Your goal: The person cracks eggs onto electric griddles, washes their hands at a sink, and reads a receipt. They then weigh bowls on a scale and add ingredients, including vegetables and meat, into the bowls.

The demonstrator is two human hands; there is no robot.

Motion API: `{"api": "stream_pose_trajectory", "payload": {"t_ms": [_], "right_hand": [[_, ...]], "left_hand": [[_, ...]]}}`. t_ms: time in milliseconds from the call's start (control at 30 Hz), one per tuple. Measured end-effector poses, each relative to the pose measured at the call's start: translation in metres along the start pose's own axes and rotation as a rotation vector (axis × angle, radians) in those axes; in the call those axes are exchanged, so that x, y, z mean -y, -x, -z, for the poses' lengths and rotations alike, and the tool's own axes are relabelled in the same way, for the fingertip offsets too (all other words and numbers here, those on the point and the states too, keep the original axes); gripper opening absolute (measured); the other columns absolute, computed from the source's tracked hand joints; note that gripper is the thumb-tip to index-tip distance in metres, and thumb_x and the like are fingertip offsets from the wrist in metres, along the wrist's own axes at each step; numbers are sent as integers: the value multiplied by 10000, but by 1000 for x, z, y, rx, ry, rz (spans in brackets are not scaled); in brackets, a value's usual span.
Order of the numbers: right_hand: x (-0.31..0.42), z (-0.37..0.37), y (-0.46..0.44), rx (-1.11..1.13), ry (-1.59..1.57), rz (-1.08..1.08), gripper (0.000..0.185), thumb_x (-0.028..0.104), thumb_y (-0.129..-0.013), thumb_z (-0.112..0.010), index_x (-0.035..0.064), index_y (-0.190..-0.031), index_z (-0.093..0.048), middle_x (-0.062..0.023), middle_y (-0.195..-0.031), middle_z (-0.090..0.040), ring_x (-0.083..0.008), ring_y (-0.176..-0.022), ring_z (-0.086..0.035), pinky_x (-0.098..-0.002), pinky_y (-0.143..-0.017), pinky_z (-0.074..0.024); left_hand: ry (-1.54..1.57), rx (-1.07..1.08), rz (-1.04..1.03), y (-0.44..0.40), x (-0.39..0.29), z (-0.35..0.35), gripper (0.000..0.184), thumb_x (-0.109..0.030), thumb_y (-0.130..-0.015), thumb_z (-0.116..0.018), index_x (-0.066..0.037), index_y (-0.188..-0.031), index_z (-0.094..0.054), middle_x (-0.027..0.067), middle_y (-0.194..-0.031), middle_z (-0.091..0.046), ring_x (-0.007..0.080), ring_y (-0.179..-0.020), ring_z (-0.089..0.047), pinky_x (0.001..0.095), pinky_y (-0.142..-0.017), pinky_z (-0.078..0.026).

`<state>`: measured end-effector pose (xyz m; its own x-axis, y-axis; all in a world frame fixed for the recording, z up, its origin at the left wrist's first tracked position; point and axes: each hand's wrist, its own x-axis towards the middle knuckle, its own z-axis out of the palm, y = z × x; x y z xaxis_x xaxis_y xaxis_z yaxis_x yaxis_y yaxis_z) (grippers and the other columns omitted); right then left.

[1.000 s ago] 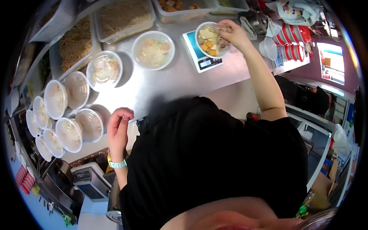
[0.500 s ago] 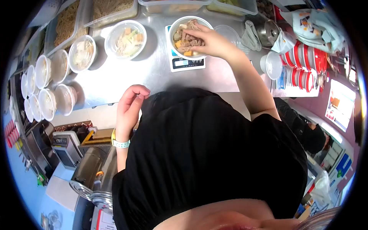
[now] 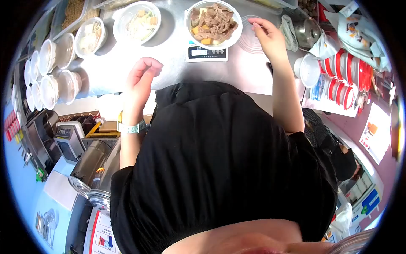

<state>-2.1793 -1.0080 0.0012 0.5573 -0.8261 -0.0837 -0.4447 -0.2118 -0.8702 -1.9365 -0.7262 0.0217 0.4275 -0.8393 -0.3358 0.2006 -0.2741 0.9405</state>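
Observation:
A white round bowl [image 3: 189,34] stands on a digital kitchen scale [image 3: 207,55]. Sliced cooked meat [image 3: 218,21] is heaped in it, with yellow-orange chunks showing at the edge. To the right of the bowl, my right hand [image 3: 270,38] hovers over a clear round lid [image 3: 250,42] on the steel counter, fingers partly spread and holding nothing. My left hand [image 3: 144,78] is raised at the counter's front edge, its fingers loosely bent with a gap to the thumb and nothing visible in it. The nearest container to it is a filled bowl [image 3: 137,23] further back.
Several lidded bowls [image 3: 69,86] stand in rows at the left of the steel counter [image 3: 114,63]. Tubs of noodles [image 3: 74,17] and other food line the back. On the right are a cloth [image 3: 289,34], a metal pot [image 3: 306,31] and red-rimmed stacks [image 3: 338,91]. Another person [image 3: 338,156] is behind, right.
My right hand has left the meat in the bowl and moved right, over the clear lid. The view has shifted, so the counter sits higher in it. My left hand keeps its pose.

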Motion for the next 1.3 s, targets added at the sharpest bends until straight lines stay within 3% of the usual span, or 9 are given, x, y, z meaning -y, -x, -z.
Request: {"api": "stream_pose_trajectory", "payload": {"t_ms": [400, 500, 633, 700, 800, 833, 1067, 1133, 1300], "right_hand": [[4, -58, -36, -19, 284, 182, 286, 244, -866, -667, 60, -1086, -663, -120, -972, -679, -190, -881, -658, -274, -791, -502], [13, -71, -43, -26, 591, 230, 369, 351, -831, -673, 59, -1057, -676, -175, -1057, -616, -340, -954, -622, -401, -851, -494], [16, -66, -45, 27, 508, 254, 348, 314, -839, -688, 36, -1048, -674, -139, -1010, -643, -269, -923, -636, -347, -832, -498], [19, -59, -40, 84, -93, 11, 294, 246, -863, -689, 21, -1050, -664, -70, -972, -662, -162, -886, -624, -280, -803, -488], [31, -52, -37, 169, -361, 40, 213, 176, -935, -584, 24, -1081, -609, -1, -847, -629, -63, -730, -572, -203, -654, -464], [35, -52, -35, 160, -505, 14, 187, 172, -953, -571, 9, -1025, -631, -7, -892, -643, -69, -778, -578, -217, -728, -471], [42, -56, -25, 306, -509, 25, 183, 159, -956, -566, 8, -1041, -626, -4, -919, -640, -67, -822, -576, -230, -750, -478], [48, -60, -20, 336, -477, 104, 175, 153, -953, -570, 18, -1050, -625, 0, -934, -640, -69, -835, -577, -234, -760, -479], [55, -65, -11, 311, -359, 92, 176, 111, -925, -600, 17, -1074, -613, -16, -957, -643, -79, -857, -589, -240, -760, -483]], "left_hand": [[-93, -40, 40, -19, 10, -18, 121, -46, -903, -491, -48, -960, -598, -7, -910, -596, 93, -872, -524, 242, -828, -420], [-101, -14, 29, -22, 14, -18, 128, -50, -924, -476, -48, -970, -596, -3, -929, -598, 95, -880, -532, 247, -843, -428], [-46, -4, 0, -26, 7, -25, 133, -51, -946, -460, -45, -980, -588, 1, -942, -600, 96, -879, -540, 250, -855, -436], [-70, 5, 3, -31, 6, -28, 134, -54, -947, -464, -40, -994, -589, 6, -952, -606, 100, -890, -546, 251, -858, -439], [-55, 20, -39, -46, 0, -44, 146, -72, -951, -479, -32, -1032, -594, 19, -975, -620, 107, -915, -558, 256, -870, -450], [-17, 24, -88, -53, -4, -51, 158, -86, -955, -491, -28, -1056, -598, 26, -988, -628, 110, -929, -564, 261, -878, -457], [337, 59, -40, -101, -32, -93, 231, -168, -968, -538, -3, -1116, -603, 36, -978, -636, 98, -871, -587, 281, -861, -515], [527, 156, 62, -103, -40, -96, 242, -191, -962, -562, -10, -1115, -611, 24, -955, -626, 104, -859, -602, 240, -765, -490], [518, 260, -24, -124, -18, -88, 162, -203, -973, -549, -54, -981, -611, -22, -833, -605, 59, -755, -562, 215, -715, -478]]}}
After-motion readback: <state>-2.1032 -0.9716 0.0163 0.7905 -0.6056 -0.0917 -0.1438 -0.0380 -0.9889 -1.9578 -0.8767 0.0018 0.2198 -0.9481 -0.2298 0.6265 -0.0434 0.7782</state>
